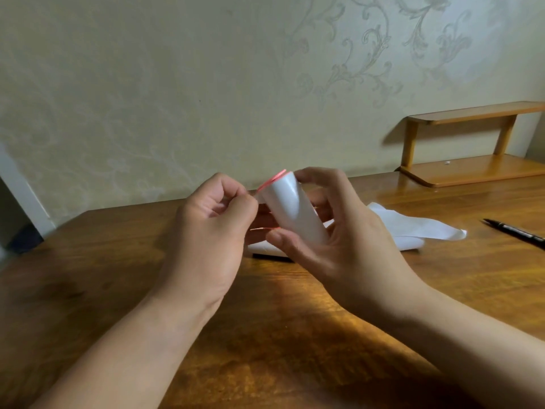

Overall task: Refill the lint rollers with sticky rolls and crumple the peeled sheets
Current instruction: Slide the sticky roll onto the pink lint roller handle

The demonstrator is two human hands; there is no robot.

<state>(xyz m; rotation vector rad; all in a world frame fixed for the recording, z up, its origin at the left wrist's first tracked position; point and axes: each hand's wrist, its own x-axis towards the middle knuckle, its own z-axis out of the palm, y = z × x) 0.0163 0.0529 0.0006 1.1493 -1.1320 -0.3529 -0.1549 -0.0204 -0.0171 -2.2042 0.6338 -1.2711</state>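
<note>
My right hand [339,231] holds a white sticky roll [290,208] above the wooden table [265,320], thumb at its near end and fingers wrapped over its far end. A thin pink edge [272,178] shows along the roll's upper left side. My left hand [212,228] is closed beside the roll's left side, its fingertips pinching at the pink-edged sheet there. White peeled sheets [413,228] lie flat on the table behind my right hand. A dark flat thing [272,256] peeks out under the white sheet below the roll; what it is I cannot tell.
A black pen [514,233] lies on the table at the right. A small wooden shelf unit [472,149] stands at the back right against the patterned wall. The table's left edge runs near a white door frame [20,190].
</note>
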